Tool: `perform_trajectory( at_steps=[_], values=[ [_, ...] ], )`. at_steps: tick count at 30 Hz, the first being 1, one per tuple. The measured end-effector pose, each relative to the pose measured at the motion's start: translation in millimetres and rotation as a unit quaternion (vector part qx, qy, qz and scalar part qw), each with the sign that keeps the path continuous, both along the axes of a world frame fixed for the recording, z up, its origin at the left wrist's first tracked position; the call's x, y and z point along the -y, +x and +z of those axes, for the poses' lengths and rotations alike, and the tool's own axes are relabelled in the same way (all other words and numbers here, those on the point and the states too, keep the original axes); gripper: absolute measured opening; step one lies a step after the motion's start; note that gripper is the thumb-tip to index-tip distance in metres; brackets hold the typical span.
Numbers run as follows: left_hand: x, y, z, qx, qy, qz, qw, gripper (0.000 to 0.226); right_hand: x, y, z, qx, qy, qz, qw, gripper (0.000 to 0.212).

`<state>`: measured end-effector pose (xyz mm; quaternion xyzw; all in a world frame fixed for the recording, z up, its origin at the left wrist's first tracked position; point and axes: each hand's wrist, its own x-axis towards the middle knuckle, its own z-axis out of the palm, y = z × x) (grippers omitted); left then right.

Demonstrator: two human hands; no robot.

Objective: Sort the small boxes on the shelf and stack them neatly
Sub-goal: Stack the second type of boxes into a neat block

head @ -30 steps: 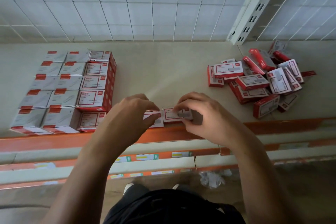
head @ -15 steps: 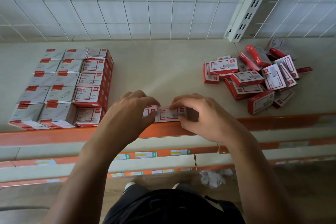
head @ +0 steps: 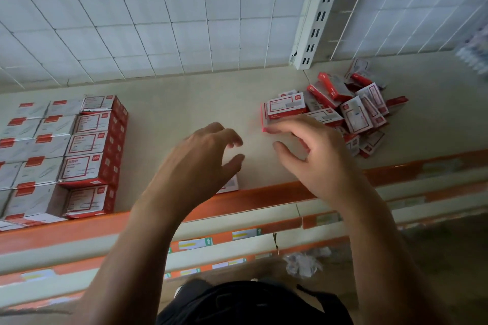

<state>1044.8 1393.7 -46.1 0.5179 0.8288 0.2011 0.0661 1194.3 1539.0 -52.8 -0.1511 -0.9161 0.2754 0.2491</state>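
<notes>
Two empty hands above the shelf.
Left hand, centre, and right hand, by the loose pile, both with fingers spread; stacks at left.

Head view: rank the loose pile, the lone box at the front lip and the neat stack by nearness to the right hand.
1. Loose pile, right side, at the right hand's fingertips.
2. Lone box, centre front, partly under the left hand.
3. Neat stack, far left.
</notes>
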Motion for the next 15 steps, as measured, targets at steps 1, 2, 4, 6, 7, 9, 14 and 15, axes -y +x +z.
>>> perform_trajectory(
  at_steps=[1,2,4,6,7,9,14,15],
  values=[
    [-9.9,2.4,-0.3,-0.003,0.004,-0.012,1.0,0.026,-6.0,5.9,1.5,-0.001,0.001,-0.014,1.0,0.029],
    [-19.5,4.4,-0.8,-0.006,0.008,-0.022,1.0,0.027,-11.0,11.6,2.5,0.0,0.001,-0.026,1.0,0.03],
    [-37.5,8.0,-1.1,-0.017,0.014,-0.036,0.999,0.029,-19.8,21.0,4.3,0.005,0.0,-0.043,0.999,0.031],
    [-54.7,10.7,-0.4,-0.03,0.023,-0.043,0.998,0.034,-27.6,28.8,5.4,0.011,-0.003,-0.056,0.998,0.031],
    [-63.1,11.6,0.3,-0.037,0.027,-0.043,0.998,0.036,-31.2,31.9,5.9,0.014,-0.003,-0.063,0.998,0.031],
    [-79.9,11.6,0.6,-0.044,0.033,-0.043,0.998,0.042,-39.2,36.5,7.3,0.022,0.001,-0.072,0.997,0.03],
    [-115.0,9.2,-4.7,-0.054,0.009,-0.054,0.997,0.059,-58.4,44.6,9.7,0.047,0.006,-0.086,0.995,0.033],
    [-119.1,9.0,-5.8,-0.054,0.002,-0.054,0.997,0.059,-62.3,46.0,9.9,0.051,0.008,-0.083,0.995,0.034]
  ],
)
